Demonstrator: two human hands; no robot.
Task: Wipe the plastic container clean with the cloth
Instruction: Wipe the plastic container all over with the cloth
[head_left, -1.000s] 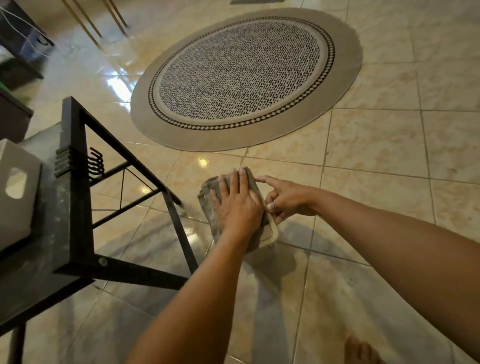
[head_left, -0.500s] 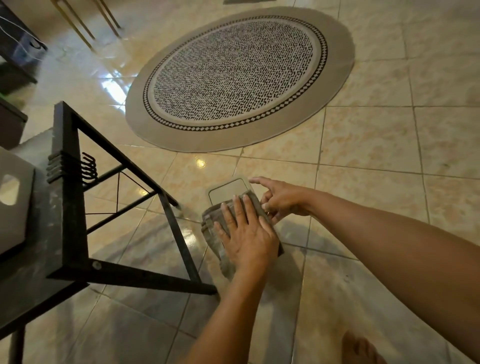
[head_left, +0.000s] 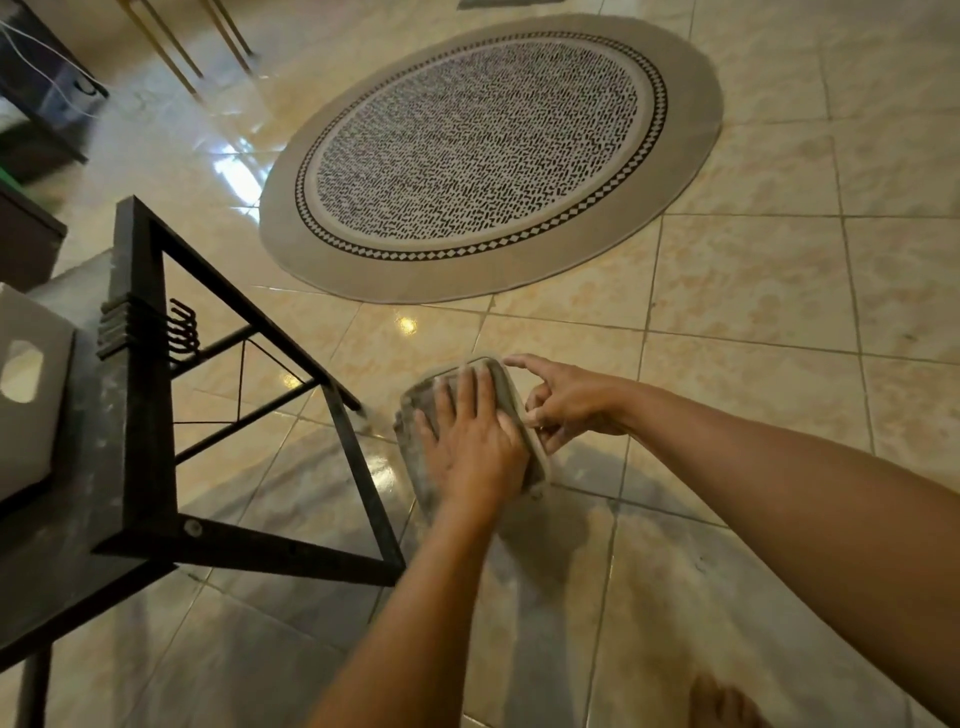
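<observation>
The pale, rounded plastic container (head_left: 511, 410) is held in the air above the tiled floor (head_left: 753, 291), its edge pinched by the right hand (head_left: 569, 402), while the left hand (head_left: 470, 441) lies flat and presses the grey cloth (head_left: 421, 410) on it.

— Any writing, labels or numbers to read?
— None anywhere. On the round rug (head_left: 488, 150), only a pattern of dark dashes and a checkered ring, no letters.
— And left of the rug, on the pale box (head_left: 26, 395)?
— Blank face with a cut-out handle hole, no print.
— The container (head_left: 511, 410) below the rug?
— Mostly covered by the cloth (head_left: 421, 441) and the left hand (head_left: 470, 447); no mark legible on the bare rim.
</observation>
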